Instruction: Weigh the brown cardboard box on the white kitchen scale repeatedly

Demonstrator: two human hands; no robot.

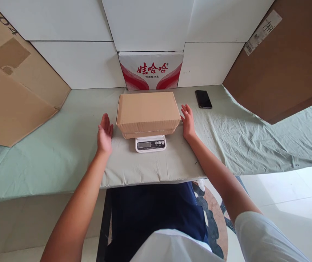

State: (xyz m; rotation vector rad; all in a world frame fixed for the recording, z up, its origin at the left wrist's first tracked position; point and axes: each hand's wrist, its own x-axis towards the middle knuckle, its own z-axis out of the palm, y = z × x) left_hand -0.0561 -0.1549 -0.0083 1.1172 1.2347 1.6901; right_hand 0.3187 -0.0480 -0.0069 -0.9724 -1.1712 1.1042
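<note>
White shirt (178, 248) was nearest. Left hand (105, 135) was empty, flat, apart from the cardboard box (148, 110); right hand (188, 122) empty, loosely spread, contact unclear. Box sat on the scale (151, 150): placing looked done. Display (144, 145) unreadable, couldn't tell if a reading remained.

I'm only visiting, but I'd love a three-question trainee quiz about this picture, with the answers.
1. What is the middle brown box resting on?
2. True or false: the black phone lies on the same side of that box as the right hand.
3. Where is the left hand? A, on top of the box; B, beside the box; C, on the phone.

Key:
1. A white digital scale.
2. True.
3. B.
</note>
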